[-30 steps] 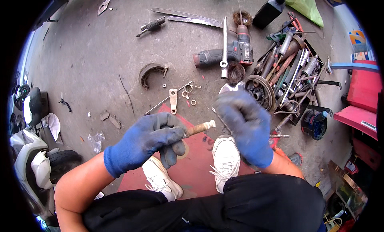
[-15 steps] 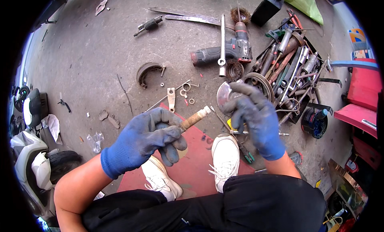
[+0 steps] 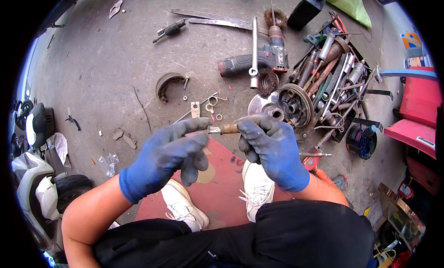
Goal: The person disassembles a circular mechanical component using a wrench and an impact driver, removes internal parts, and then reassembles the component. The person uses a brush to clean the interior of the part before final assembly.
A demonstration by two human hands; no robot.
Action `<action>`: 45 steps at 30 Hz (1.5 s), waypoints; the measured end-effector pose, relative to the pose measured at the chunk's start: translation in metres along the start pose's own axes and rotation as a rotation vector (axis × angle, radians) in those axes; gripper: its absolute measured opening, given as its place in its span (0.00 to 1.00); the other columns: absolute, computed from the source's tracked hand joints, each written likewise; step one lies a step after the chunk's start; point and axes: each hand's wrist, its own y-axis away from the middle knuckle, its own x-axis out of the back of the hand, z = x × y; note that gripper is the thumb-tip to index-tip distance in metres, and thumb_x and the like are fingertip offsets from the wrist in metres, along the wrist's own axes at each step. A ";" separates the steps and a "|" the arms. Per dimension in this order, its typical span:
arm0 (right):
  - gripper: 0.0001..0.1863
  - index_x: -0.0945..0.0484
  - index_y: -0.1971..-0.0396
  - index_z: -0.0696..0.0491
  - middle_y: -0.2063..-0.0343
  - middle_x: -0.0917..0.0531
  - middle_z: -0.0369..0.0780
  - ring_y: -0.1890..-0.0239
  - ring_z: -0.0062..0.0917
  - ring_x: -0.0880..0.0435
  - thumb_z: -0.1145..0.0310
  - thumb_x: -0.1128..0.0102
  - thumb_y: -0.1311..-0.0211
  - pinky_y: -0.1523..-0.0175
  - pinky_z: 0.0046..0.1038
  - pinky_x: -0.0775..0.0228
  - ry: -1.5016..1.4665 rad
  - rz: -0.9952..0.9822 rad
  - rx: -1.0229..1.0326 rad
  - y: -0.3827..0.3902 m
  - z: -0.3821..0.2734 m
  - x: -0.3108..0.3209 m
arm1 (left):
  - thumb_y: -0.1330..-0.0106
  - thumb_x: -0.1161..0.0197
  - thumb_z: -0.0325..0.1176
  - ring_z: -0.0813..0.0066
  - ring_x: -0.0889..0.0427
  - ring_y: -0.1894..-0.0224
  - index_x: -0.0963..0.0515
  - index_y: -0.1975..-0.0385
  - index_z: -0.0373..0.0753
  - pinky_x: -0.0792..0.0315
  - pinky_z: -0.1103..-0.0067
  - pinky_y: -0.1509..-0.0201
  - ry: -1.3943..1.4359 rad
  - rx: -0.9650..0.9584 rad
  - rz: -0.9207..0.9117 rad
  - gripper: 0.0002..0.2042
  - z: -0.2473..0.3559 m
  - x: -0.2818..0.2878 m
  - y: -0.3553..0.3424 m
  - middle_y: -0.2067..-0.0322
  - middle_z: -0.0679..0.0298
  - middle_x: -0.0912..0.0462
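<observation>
A short rusty metal shaft (image 3: 228,129) lies level between my two hands, with a bright worn section at its left end. My right hand (image 3: 273,150), in a blue and dark grey work glove, pinches the shaft's right end with thumb and forefinger. Gloved the same way, my left hand (image 3: 162,159) has its fingers apart, thumb and forefinger on either side of the shaft's left end; whether they touch it is unclear. Just beyond, a small lever arm (image 3: 195,109), metal rings (image 3: 212,100) and a thin rod lie on the floor.
A curved brake shoe (image 3: 166,85), a cordless drill (image 3: 254,61) and a long socket wrench (image 3: 254,51) lie farther off. Right of my hands are a round brake plate (image 3: 296,106) and a heaped tool tray (image 3: 340,78). My white shoes (image 3: 259,187) stand on a red mat (image 3: 219,164).
My right hand has come left and down from near the brake plate and taken the shaft's right end. The left fingers have loosened around the other end, and the shaft has turned level.
</observation>
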 end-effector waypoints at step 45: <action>0.07 0.26 0.67 0.52 0.76 0.27 0.39 0.73 0.30 0.24 0.65 0.42 0.40 0.72 0.31 0.35 0.861 -0.535 1.050 -0.001 0.047 0.004 | 0.30 0.42 0.40 0.60 0.18 0.73 0.22 0.61 0.37 0.26 0.69 0.69 -1.141 -0.292 -0.498 0.12 0.020 -0.005 0.020 0.75 0.55 0.20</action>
